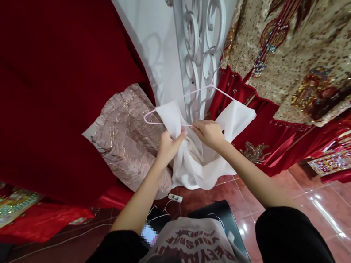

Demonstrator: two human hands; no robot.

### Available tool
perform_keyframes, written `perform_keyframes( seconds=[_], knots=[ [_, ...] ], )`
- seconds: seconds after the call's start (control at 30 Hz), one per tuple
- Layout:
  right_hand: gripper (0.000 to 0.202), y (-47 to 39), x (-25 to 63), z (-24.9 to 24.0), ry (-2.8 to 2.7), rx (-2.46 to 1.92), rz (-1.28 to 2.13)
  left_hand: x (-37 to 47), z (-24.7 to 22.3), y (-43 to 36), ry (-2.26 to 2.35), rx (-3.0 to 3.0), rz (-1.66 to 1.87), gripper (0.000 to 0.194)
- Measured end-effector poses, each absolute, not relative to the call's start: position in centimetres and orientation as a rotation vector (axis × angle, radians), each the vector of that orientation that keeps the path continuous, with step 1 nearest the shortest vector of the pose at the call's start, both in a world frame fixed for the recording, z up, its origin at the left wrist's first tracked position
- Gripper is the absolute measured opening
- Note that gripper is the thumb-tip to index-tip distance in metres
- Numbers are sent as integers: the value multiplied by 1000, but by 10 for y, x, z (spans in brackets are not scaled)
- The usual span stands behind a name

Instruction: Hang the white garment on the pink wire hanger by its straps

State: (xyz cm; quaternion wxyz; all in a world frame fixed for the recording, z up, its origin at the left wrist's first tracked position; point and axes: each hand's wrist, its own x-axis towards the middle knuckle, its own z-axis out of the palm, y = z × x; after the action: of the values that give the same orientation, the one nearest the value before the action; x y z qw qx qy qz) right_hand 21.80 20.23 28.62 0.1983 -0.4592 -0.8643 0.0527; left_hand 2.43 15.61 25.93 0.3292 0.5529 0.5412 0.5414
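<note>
A pale pink clothes hanger (pixel 224 92) hangs near a white scrollwork metal stand, its hook pointing up. White sheer cloth (pixel 197 173) is draped over both ends of the hanger and falls in loose folds below it. My left hand (pixel 169 146) pinches the cloth just under the hanger's lower bar, thumb pointing up. At the middle of that bar, my right hand (pixel 208 133) is closed with its fingertips on the bar. Whether the right fingertips also hold some cloth is hidden.
Behind the hanger rises the white scrollwork stand (pixel 194 40). Dark red fabric (pixel 46 60) and a pink brocade garment (pixel 127 137) hang on the left. A gold sequined garment (pixel 310 51) hangs at upper right. Below are a power strip (pixel 175 198), cables and a black stool (pixel 235 229).
</note>
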Motion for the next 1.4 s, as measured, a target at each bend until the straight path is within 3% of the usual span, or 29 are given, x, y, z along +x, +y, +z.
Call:
perform_keyframes(
  seconds=[0.07,0.27,0.5,0.63,0.83,1.03,1.2,1.4],
  knots=[
    [45,200,219,287,-2413,-1286,160,8,277,154,1609,1646,1311,21],
    [46,196,226,292,-2465,-1318,189,-9,310,133,1820,1857,1220,40],
    [46,195,234,292,-2498,-1272,184,-1,347,155,941,997,1669,7],
    [47,193,229,294,-2493,-1261,159,-7,365,169,698,739,1797,18],
    [47,195,233,294,-2502,-1389,97,-64,342,165,792,641,1928,33],
    [48,195,234,290,-2464,-1264,140,-81,309,127,1066,843,1676,14],
    [51,187,216,288,-2384,-1147,235,-43,278,110,1147,812,1440,41],
    [52,182,201,286,-2364,-1215,276,-2,280,129,949,816,1629,47]
  ],
)
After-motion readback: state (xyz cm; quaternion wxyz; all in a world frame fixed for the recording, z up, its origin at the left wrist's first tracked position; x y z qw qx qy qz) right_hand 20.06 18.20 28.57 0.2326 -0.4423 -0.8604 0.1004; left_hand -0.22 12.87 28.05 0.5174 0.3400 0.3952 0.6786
